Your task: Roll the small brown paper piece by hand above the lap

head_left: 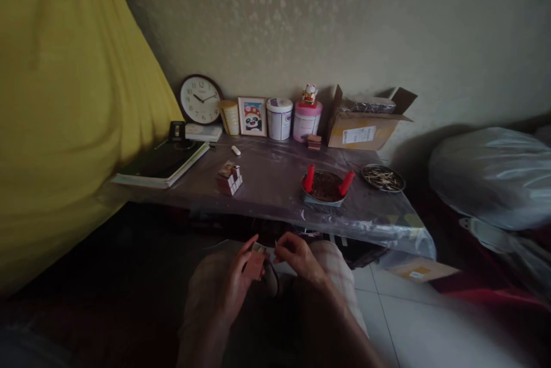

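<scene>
Over my lap, my left hand (pixel 239 276) is closed around a small reddish matchbox (pixel 255 265). Its tray appears partly slid out at the top. Just right of the box, my right hand (pixel 297 256) pinches what looks like a match (pixel 276 243), with only a pale tip showing between thumb and fingers. On the table beyond, two red candles, one on the left (pixel 309 178) and one on the right (pixel 346 183), stand in a round dish (pixel 326 201) of dark brown material. The right candle leans outward. A metal plate (pixel 401 187) to the right holds many matchsticks (pixel 383 178).
A plastic-covered table (pixel 271 178) stands ahead, its front edge above my knees. On it are patterned boxes (pixel 230 178), a book (pixel 166 167), a clock (pixel 201 99), tins (pixel 279 119), a small brown box (pixel 314 142) and an open carton (pixel 365 130). A yellow curtain (pixel 77 98) hangs left.
</scene>
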Demonstrator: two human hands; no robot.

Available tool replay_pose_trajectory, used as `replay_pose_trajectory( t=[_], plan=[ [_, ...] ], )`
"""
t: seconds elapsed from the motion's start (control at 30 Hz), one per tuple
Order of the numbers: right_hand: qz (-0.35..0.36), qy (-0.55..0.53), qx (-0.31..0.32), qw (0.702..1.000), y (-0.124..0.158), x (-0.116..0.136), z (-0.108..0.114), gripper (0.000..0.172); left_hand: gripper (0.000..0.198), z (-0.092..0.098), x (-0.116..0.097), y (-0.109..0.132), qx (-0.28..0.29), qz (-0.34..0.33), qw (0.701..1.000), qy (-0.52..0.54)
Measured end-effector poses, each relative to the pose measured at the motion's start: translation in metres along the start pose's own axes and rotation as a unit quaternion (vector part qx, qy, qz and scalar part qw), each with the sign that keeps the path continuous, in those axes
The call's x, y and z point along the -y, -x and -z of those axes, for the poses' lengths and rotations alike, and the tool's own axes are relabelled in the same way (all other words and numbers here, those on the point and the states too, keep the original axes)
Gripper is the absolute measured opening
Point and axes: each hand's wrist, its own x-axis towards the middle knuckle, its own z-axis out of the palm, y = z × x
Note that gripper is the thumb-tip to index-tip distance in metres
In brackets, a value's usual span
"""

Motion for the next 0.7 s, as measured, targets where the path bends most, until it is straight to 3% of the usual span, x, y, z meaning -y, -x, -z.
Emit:
replay_pose_trajectory(
  t=[0.1,0.27,0.47,0.7],
  plan=[
    [-0.015,-0.113,-0.007,0.993,-0.002,0.000,0.000,0.014,0.038,-0.006,-0.006,0.001,0.030,0.030,0.996,0.082],
    [-0.011,-0.150,-0.024,0.988,0.000,0.002,-0.001,0.011,0.039,-0.012,-0.009,0.001,0.040,0.032,0.990,0.129],
    [0.009,-0.150,-0.039,0.988,-0.001,0.006,0.000,0.014,0.034,-0.019,-0.011,0.003,0.030,-0.002,0.995,0.093],
    [0.078,-0.063,-0.070,0.992,0.001,0.000,-0.003,0.009,0.013,-0.021,-0.007,-0.002,-0.009,-0.035,0.998,0.050]
  ],
)
